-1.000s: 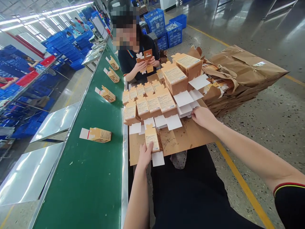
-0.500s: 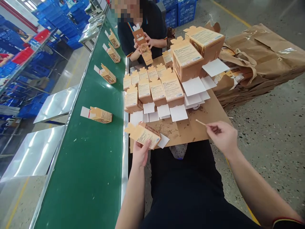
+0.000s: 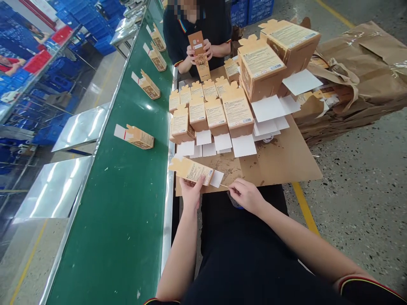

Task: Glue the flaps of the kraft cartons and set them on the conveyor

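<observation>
My left hand (image 3: 192,192) grips a small tan carton (image 3: 199,171) with printed text, held tilted over the near edge of the cardboard-topped table (image 3: 280,159). A white flap (image 3: 217,178) sticks out from the carton's right end. My right hand (image 3: 246,195) pinches a thin, pale wooden stick (image 3: 224,186), whose tip is close to that flap; whether it touches I cannot tell. Just beyond stand rows of similar cartons (image 3: 216,116) with white flaps toward me. Two stacks of larger-looking cartons (image 3: 262,63) rise at the right.
A green conveyor belt (image 3: 127,212) runs along my left, with several spaced cartons (image 3: 140,137) lying on it. Across the table a co-worker (image 3: 199,25) holds an open brown carton (image 3: 200,55). Brown paper-wrapped bundles (image 3: 372,72) are piled at the right.
My right hand has moved left with the stick, from the table's right side to near the carton's white flap. My left hand has turned the carton slightly. The view has shifted a little.
</observation>
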`<act>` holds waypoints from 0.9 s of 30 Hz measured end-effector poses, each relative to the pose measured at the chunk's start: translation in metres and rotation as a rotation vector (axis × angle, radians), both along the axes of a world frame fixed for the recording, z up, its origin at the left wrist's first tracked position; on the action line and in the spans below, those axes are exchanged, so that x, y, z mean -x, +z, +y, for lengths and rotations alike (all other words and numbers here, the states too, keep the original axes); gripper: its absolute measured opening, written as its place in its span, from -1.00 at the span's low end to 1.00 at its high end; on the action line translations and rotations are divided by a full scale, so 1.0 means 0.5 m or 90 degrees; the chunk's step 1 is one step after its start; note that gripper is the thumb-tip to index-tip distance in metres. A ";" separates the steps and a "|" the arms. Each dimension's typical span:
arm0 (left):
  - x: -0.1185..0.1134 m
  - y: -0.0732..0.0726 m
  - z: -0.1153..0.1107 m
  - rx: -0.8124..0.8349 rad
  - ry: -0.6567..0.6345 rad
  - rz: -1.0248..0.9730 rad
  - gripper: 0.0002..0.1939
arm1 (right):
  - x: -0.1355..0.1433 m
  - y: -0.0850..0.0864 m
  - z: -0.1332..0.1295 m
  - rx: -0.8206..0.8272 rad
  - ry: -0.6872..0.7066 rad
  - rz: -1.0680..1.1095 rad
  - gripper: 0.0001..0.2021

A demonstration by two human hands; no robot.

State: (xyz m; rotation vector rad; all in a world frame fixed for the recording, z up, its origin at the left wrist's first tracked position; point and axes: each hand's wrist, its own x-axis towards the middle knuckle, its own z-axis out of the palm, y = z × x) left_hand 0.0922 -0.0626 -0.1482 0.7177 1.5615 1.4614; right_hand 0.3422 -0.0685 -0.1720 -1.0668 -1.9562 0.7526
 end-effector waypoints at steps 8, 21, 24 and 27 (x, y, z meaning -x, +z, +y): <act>-0.034 -0.002 -0.008 -0.023 0.018 0.068 0.03 | -0.013 -0.004 0.024 0.017 -0.083 -0.018 -0.74; -0.097 0.006 -0.040 0.019 0.003 0.317 -0.08 | -0.113 0.041 -0.033 0.059 -0.267 0.093 -0.78; -0.104 0.001 -0.038 0.025 0.007 0.348 -0.13 | -0.124 0.052 -0.048 0.041 -0.275 0.101 -0.78; -0.111 -0.004 -0.036 0.029 0.008 0.371 -0.17 | -0.127 0.059 -0.052 0.017 -0.264 0.108 -0.79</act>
